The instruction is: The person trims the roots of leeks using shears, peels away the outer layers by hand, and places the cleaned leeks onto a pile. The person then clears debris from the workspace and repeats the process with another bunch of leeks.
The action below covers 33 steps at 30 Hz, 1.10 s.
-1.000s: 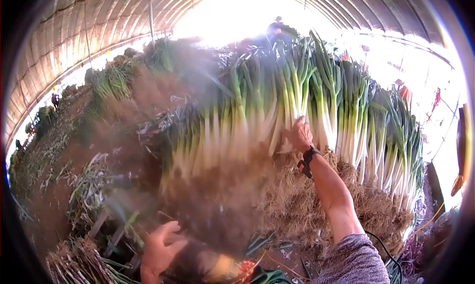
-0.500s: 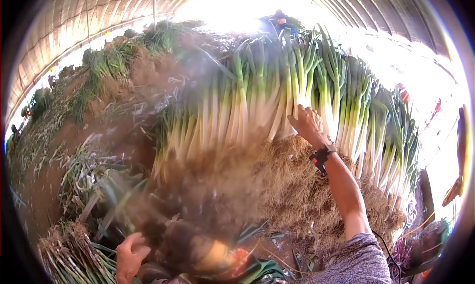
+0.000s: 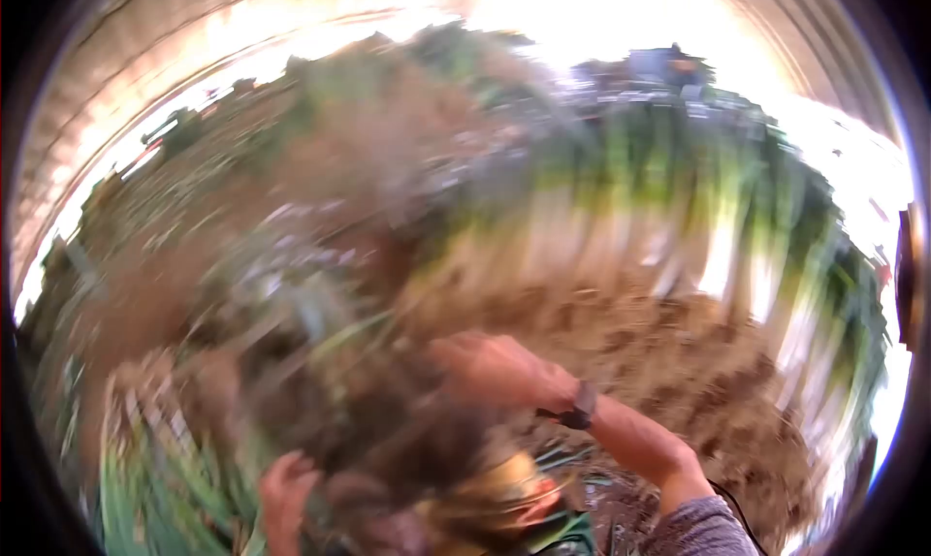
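Leeks (image 3: 652, 215), blurred row, beyond right hand (image 3: 499, 370)

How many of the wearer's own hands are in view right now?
2. The left hand is low, right of the green bundle; the right hand is near the middle, above a dark wristband. Both are blurred, but neither is fully hidden.

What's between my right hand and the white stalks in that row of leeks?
Only the brown leek roots seem to lie between your right hand and the white leek stalks; no separate obstacle shows, though blur could hide something small.
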Each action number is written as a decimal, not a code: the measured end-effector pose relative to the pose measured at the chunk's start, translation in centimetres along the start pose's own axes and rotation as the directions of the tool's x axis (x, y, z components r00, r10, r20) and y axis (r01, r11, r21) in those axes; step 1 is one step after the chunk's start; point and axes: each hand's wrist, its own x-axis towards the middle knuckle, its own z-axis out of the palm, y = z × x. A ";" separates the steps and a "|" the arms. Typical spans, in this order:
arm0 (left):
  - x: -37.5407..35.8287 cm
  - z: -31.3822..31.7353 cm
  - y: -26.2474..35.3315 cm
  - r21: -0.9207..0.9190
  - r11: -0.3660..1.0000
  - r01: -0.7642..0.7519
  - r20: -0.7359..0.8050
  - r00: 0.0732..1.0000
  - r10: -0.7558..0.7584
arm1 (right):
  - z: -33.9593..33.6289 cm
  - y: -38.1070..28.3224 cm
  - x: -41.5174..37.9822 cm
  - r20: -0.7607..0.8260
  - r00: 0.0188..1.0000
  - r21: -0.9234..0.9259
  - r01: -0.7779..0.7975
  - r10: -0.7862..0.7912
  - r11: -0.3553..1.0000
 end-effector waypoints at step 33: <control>3.4 -11.5 -7.8 0.621 0.460 0.635 -0.444 0.768 -0.461 | 24.4 -10.1 8.4 0.295 0.955 0.169 -0.044 -0.008 0.985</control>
